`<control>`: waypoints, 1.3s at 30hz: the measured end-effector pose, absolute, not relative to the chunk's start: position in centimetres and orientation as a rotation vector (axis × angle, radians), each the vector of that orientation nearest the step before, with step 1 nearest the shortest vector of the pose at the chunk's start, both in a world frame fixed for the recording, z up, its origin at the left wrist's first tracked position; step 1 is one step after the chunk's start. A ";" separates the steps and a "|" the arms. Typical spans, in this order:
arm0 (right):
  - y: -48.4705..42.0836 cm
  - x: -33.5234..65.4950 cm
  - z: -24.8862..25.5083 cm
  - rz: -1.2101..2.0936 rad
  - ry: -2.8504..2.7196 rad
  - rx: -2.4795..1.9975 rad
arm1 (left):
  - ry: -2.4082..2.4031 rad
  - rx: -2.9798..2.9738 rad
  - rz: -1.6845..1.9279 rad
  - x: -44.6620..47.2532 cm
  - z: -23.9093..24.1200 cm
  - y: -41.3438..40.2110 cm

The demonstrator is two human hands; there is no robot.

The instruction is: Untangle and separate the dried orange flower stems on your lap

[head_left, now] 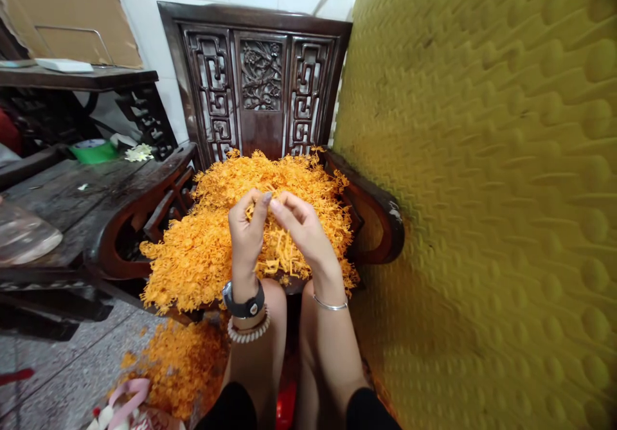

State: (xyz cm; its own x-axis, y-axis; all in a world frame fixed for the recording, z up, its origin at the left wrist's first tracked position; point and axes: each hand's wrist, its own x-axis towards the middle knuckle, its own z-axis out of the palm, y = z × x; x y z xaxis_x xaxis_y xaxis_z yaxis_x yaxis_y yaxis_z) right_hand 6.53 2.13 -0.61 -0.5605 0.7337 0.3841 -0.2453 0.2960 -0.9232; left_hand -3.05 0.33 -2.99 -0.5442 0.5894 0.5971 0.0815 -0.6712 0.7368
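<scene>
Both hands meet over a big heap of orange plastic flower pieces piled on a dark carved wooden chair. My left hand is closed, thumb and forefinger pinched together. Opposite it, my right hand is pinched too, its fingertips almost touching the left ones. A bit of orange plastic shows at the fingertips, mostly hidden by the fingers and hard to tell from the heap behind. Below the hands lie paler, stick-like orange pieces at the front of the seat.
A yellow bumpy foam mat stands like a wall at the right. To the left, a dark wooden table bears a green tape roll and a clear plastic bag. More orange pieces lie low on the left, beside a pink-handled bag.
</scene>
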 end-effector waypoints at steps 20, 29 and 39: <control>1.2 5.2 -0.7 1.449 -1.746 -0.190 | 0.519 0.707 2.288 -1.8 -1.2 -0.5; 0.1 5.6 -0.7 1.469 -1.699 -0.168 | 0.775 0.941 2.287 -2.4 -1.3 -1.3; 2.0 6.1 -1.4 1.628 -1.302 -0.130 | 0.069 0.731 2.118 -2.2 -0.8 -2.2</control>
